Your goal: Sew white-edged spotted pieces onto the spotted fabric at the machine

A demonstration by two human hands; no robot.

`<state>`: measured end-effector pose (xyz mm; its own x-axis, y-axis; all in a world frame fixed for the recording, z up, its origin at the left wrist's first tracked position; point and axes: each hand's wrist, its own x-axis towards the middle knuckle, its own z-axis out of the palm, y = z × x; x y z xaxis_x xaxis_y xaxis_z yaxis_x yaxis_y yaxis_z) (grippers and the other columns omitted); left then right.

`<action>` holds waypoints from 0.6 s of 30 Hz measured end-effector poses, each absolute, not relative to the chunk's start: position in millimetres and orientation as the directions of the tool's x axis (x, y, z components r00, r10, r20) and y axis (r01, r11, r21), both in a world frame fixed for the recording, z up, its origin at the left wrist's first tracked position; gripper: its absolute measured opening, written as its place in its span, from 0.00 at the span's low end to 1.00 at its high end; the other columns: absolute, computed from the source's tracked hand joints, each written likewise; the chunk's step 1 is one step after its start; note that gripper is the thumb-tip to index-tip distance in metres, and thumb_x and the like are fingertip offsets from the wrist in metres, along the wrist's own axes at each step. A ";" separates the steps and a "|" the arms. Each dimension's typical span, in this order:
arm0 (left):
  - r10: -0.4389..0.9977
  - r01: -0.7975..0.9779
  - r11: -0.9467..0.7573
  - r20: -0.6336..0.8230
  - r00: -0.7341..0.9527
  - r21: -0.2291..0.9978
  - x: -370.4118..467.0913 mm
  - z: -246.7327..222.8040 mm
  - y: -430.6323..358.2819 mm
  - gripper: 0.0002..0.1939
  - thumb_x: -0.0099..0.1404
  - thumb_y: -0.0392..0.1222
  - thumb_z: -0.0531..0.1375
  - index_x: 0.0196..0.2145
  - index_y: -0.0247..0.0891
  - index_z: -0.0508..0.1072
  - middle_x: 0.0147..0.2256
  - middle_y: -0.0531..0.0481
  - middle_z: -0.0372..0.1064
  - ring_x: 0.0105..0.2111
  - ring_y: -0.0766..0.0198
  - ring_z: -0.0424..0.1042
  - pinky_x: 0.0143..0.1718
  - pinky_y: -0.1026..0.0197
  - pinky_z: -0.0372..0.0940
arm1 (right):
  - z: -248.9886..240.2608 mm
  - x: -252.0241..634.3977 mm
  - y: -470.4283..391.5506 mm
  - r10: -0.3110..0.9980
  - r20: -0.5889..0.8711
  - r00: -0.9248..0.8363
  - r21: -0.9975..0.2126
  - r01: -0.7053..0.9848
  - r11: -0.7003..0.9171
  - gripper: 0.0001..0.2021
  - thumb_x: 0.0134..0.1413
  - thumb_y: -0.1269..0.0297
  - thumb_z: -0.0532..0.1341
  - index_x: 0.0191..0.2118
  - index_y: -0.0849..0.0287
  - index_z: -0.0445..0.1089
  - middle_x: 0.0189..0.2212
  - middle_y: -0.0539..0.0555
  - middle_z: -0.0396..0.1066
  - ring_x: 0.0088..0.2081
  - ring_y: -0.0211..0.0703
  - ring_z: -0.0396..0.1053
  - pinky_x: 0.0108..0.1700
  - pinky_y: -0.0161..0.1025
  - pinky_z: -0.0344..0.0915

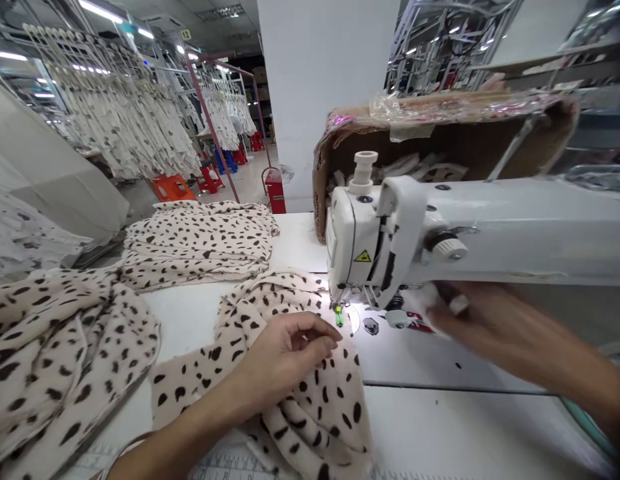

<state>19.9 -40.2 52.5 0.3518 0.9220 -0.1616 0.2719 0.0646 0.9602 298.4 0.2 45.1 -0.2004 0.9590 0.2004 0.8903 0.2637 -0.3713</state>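
Cream fabric with dark spots [335, 413] lies bunched on the white sewing table, its edge under the presser foot with a green part [339, 315]. My left hand [295, 353] rests on this fabric just left of the foot, thumb and fingertips brought together; whether cloth is pinched between them is hidden. My right hand [447, 307] is blurred by motion beneath the arm of the white sewing machine [515, 233], right of the needle area. Its fingers are smeared, and what it touches there cannot be made out.
More spotted fabric lies in piles at the left [65, 360] and at the back [200, 240] of the table. An open cardboard box [323, 180] with scraps stands behind the machine. A ruler strip [230, 467] runs along the front edge. Hanging garments [135, 120] fill the left background.
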 end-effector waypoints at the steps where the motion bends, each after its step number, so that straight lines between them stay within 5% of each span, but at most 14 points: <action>1: 0.919 0.239 0.081 -0.166 0.359 0.968 20.7 50.8 -41.2 0.09 0.65 0.40 0.60 0.41 0.34 0.76 0.40 0.45 0.74 0.40 0.60 0.73 0.41 0.60 0.68 | 46.3 294.9 -7.2 0.958 0.109 -0.266 -0.488 0.825 0.285 0.10 0.56 0.55 0.58 0.37 0.54 0.70 0.28 0.52 0.73 0.27 0.44 0.72 0.24 0.35 0.62; 3: 0.885 0.141 0.142 -0.189 0.426 0.980 23.4 47.3 -44.2 0.17 0.63 0.40 0.63 0.50 0.36 0.71 0.48 0.43 0.71 0.46 0.58 0.71 0.46 0.58 0.67 | 45.5 281.0 -20.6 0.888 -0.119 -0.445 -0.800 0.572 0.180 0.15 0.55 0.53 0.60 0.46 0.53 0.70 0.37 0.54 0.75 0.36 0.47 0.75 0.33 0.38 0.71; 5: 0.840 0.026 0.239 -0.220 0.496 0.971 26.4 44.3 -47.2 0.24 0.61 0.40 0.66 0.53 0.37 0.67 0.48 0.43 0.70 0.46 0.58 0.71 0.44 0.58 0.67 | 41.3 263.5 -30.3 0.808 -0.200 -0.554 -0.958 0.282 -0.043 0.19 0.53 0.55 0.64 0.50 0.53 0.70 0.44 0.55 0.75 0.45 0.50 0.74 0.48 0.45 0.71; 10: 0.909 0.082 0.229 -0.243 0.338 0.970 26.9 45.8 -47.5 0.10 0.60 0.37 0.66 0.38 0.35 0.70 0.33 0.51 0.70 0.34 0.65 0.70 0.34 0.64 0.64 | 22.1 240.0 -38.0 0.818 -0.274 -0.506 -0.944 -0.021 -0.329 0.22 0.53 0.51 0.67 0.53 0.50 0.70 0.53 0.55 0.71 0.53 0.52 0.69 0.52 0.48 0.69; 14: 0.932 0.270 0.127 -0.208 0.298 0.955 22.3 49.8 -45.1 0.06 0.62 0.39 0.64 0.32 0.36 0.71 0.30 0.53 0.66 0.30 0.67 0.65 0.30 0.66 0.60 | 9.7 231.6 -41.4 0.818 -0.271 -0.507 -0.954 0.025 -0.300 0.21 0.53 0.52 0.67 0.51 0.53 0.72 0.47 0.56 0.73 0.47 0.50 0.72 0.47 0.45 0.72; 18: 0.907 0.168 0.246 -0.288 0.309 0.955 21.6 46.1 -44.7 0.11 0.64 0.46 0.63 0.33 0.35 0.69 0.29 0.54 0.63 0.28 0.69 0.63 0.27 0.69 0.60 | 5.3 221.0 -45.8 0.829 -0.291 -0.478 -0.956 0.116 -0.268 0.15 0.52 0.58 0.66 0.46 0.55 0.74 0.39 0.53 0.75 0.42 0.48 0.73 0.46 0.43 0.70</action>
<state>21.6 -44.7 46.1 0.3085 0.9066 -0.2878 0.1683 0.2458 0.9546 221.0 -45.8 5.3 -0.4780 0.8289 -0.2905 0.1163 -0.2681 -0.9563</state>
